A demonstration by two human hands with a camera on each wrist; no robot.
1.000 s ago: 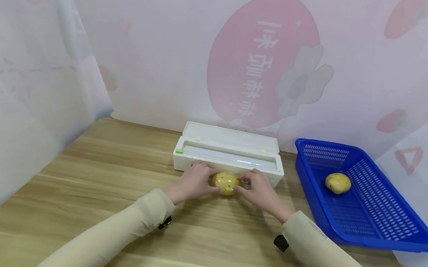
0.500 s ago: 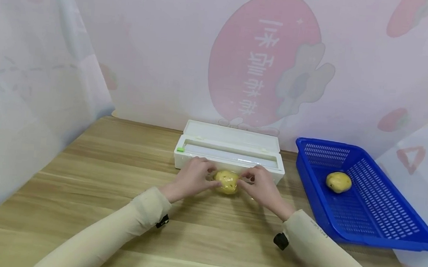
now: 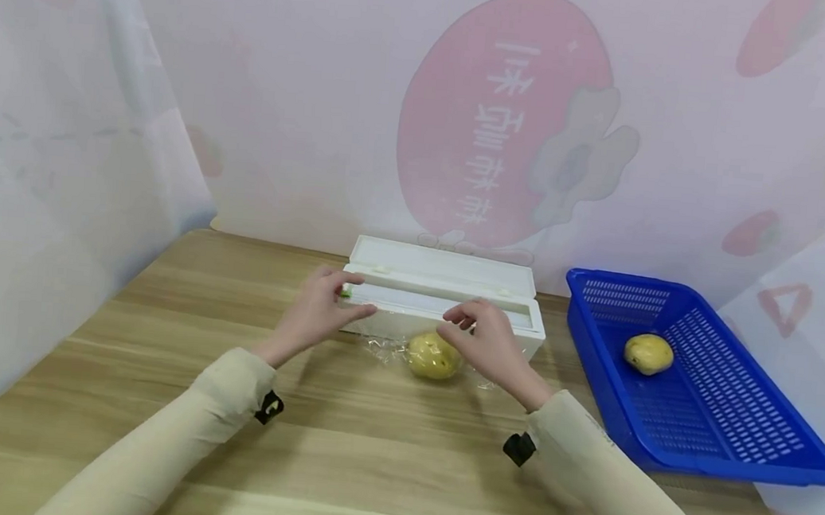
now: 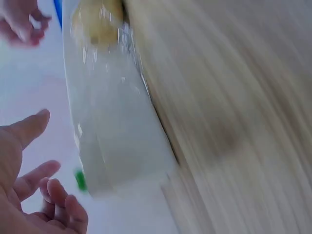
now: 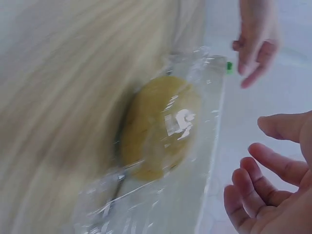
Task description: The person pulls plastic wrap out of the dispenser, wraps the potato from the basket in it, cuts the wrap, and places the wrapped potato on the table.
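Observation:
A yellow potato (image 3: 433,356) lies against the front of a white cling film dispenser (image 3: 443,327). Clear cling film (image 5: 109,202) covers it and spreads crinkled past both its ends. My left hand (image 3: 315,314) hovers by the dispenser's left end, near the green cutter slider (image 3: 346,291), thumb and fingers apart and holding nothing. Just above and right of the potato is my right hand (image 3: 486,338); the right wrist view shows its fingers (image 5: 273,165) loosely bent with nothing between them. The dispenser's lid (image 3: 444,266) is tipped back, showing the roll inside.
To the right stands a blue perforated basket (image 3: 630,432) with another potato (image 3: 648,354) in it. A wooden table (image 3: 369,462) carries everything. Behind rises a pale printed cloth (image 3: 307,122).
Both hands have let go of the wrapped potato. The left hand has moved left to the dispenser's end; the right has lifted slightly. Film ends now show on both sides of the potato.

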